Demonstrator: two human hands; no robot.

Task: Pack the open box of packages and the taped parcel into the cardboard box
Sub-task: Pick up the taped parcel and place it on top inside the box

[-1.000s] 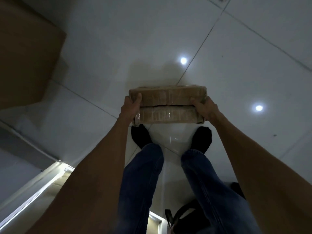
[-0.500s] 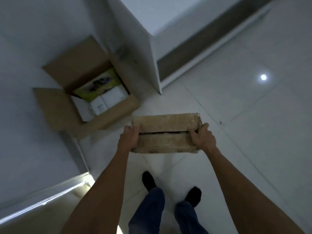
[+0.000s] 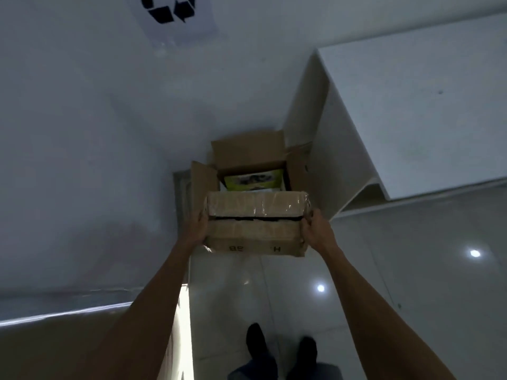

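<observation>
Parcel [image 3: 256, 222]: brown cardboard, wrapped in clear tape, a dark slit running across its top; upside-down lettering on the near face. I hold it level in the air between both hands, over the near edge of the box [image 3: 248, 157], hiding that edge.

Left hand [image 3: 195, 229]: pressed flat against the parcel's left end, fingers closed round it; fingertips hidden behind the cardboard.

Right hand [image 3: 315, 229]: clamped on the parcel's right end, thumb on top near the corner, fingers curled under.

Box: on the floor [image 3: 411, 256], in the corner between wall [image 3: 82, 133] and white cabinet [image 3: 411, 105]. Flaps stand open at back, left and right.

Package [image 3: 253, 180]: yellow-green, lying inside the box, partly hidden by the parcel. Other contents too dark to tell.

Sign [image 3: 171, 12]: white sheet with black recycling arrows, on the wall above.

Shoes [image 3: 256, 338]: dark, on glossy tiles below my arms.
</observation>
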